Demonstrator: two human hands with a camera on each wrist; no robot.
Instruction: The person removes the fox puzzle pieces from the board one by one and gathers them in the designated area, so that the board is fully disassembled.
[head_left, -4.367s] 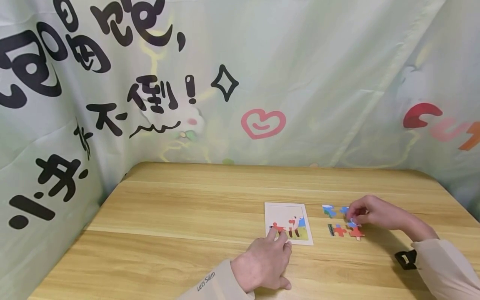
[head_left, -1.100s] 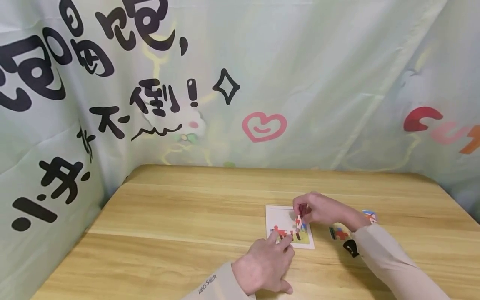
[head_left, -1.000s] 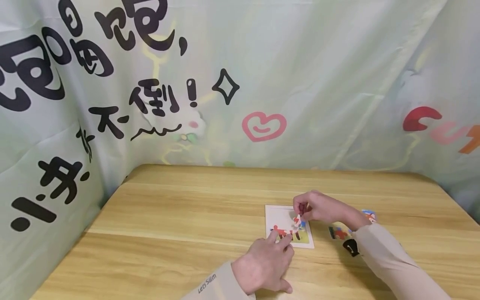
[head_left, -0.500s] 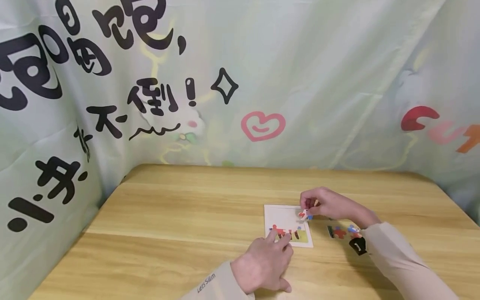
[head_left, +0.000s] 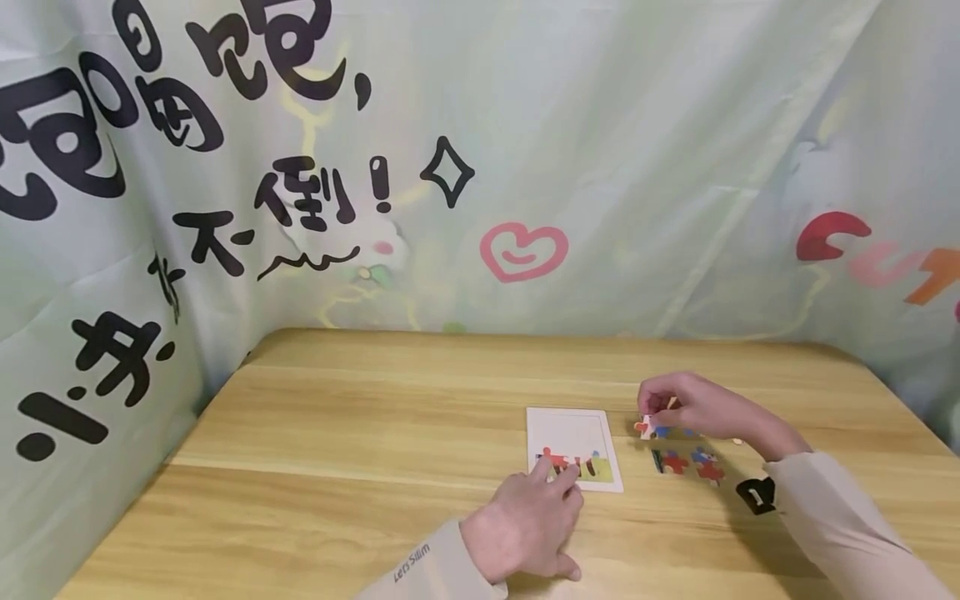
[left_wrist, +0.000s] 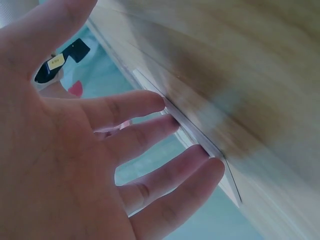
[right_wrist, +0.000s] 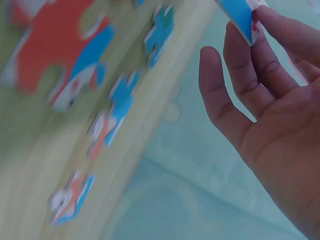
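The right hand (head_left: 693, 407) hovers just above the wooden table (head_left: 360, 433), to the right of the puzzle board (head_left: 573, 446) and over the far edge of the loose puzzle pieces (head_left: 686, 462). Its fingertips pinch one puzzle piece (head_left: 645, 427), which shows red, white and blue. In the right wrist view the same piece (right_wrist: 241, 19) sits between the upper fingers (right_wrist: 280, 60) and what must be the thumb, which is out of frame; the lower fingers are loosely extended and hold nothing. The held piece is clear of the board and apart from the pieces on the table.

The left hand (head_left: 528, 525) rests on the table at the near edge of the board. Its fingers are straight and slightly spread, and the index and middle fingertips press on the board's near left corner. The left wrist view confirms this: the extended fingers (left_wrist: 150, 135) touch the thin edge of the board (left_wrist: 200, 140) and grip nothing.

The board is a white rectangle lying flat. A row of fitted pieces (head_left: 573, 461) occupies its near edge, showing red, green and dark colours. The rest of the board surface is bare white.

The loose pieces lie flat in a small cluster just right of the board, near the right wrist. Both arms wear beige sleeves (head_left: 855, 533). A black wrist strap (head_left: 756, 495) is on the right arm. A pale printed fabric backdrop (head_left: 480, 167) stands behind and left of the table.
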